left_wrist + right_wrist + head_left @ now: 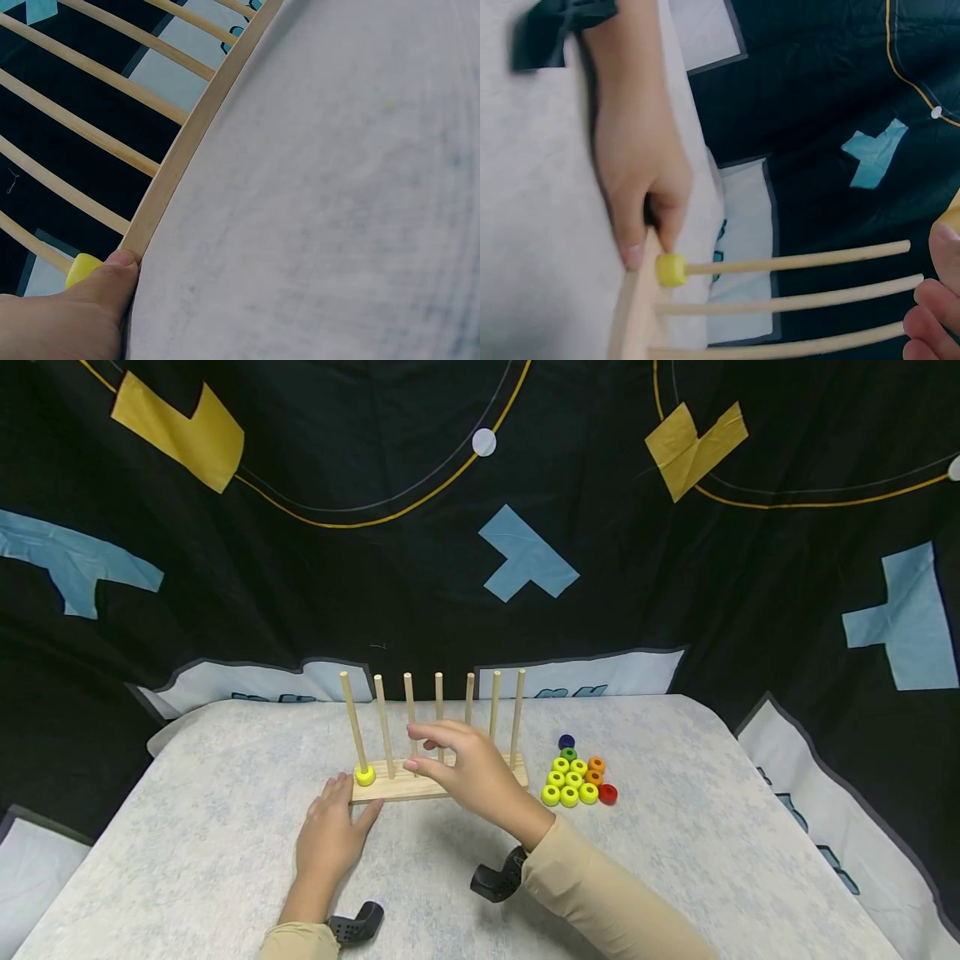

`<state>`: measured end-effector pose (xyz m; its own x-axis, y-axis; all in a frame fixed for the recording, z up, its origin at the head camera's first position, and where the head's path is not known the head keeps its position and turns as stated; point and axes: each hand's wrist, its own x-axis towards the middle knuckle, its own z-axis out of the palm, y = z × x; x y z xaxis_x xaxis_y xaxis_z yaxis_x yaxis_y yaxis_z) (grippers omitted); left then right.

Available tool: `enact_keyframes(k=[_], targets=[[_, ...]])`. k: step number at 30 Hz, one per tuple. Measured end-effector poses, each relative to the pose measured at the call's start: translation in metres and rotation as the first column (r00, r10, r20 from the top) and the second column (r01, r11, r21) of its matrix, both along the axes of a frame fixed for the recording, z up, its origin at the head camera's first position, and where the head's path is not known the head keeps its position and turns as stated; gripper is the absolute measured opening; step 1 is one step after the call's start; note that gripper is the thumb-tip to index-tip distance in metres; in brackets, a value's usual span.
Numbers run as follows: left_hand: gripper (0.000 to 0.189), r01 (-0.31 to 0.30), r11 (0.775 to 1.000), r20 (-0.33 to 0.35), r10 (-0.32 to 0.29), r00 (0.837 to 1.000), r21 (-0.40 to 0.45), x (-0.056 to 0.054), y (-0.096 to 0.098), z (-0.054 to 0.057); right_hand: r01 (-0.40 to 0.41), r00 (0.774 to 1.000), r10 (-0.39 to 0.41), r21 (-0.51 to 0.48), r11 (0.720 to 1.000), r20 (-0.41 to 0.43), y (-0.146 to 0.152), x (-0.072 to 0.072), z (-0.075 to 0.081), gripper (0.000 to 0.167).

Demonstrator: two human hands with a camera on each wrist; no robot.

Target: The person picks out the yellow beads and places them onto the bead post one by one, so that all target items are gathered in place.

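A wooden peg stand with several upright rods stands on the table. One yellow bead sits at the foot of its leftmost rod. My left hand grips the left end of the base; in the left wrist view the thumb lies against the base's edge beside the yellow bead. Over the middle of the stand, in front of the rods, hovers my right hand, thumb and fingers bent apart with nothing between them. Its fingertips show at the right edge of the right wrist view.
Right of the stand lie loose beads: several yellow ones, two orange ones, a red one, a green one and a dark blue one. A black patterned cloth hangs behind the pale table.
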<state>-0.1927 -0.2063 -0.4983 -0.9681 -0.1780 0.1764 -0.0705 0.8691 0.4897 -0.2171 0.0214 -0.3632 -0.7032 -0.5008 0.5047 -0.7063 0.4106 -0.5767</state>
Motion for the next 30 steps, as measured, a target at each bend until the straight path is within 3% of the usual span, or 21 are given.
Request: enact_keyframes(k=[7, 15, 22, 30], targets=[[0.075, 0.006, 1.000, 0.010, -0.006, 1.000, 0.007, 0.001, 0.000, 0.001, -0.017, 0.996, 0.012, 0.056, 0.998, 0.092, 0.034, 0.001, -0.029, 0.043], [0.076, 0.008, 1.000, -0.002, -0.008, 1.000, 0.001, 0.001, 0.000, 0.001, 0.018, 0.986, -0.033, 0.087, 0.996, 0.165, 0.086, -0.007, -0.068, 0.042], [0.076, 0.008, 1.000, -0.009, -0.008, 1.000, -0.004, 0.001, -0.001, 0.000, 0.120, 0.978, -0.140, 0.133, 0.984, 0.156, 0.128, -0.019, -0.090, 0.043], [0.075, 0.009, 1.000, -0.019, -0.009, 1.000, -0.002, 0.000, 0.000, -0.002, 0.225, 0.952, -0.268, 0.254, 0.941, 0.149, 0.156, -0.027, -0.102, 0.049]])
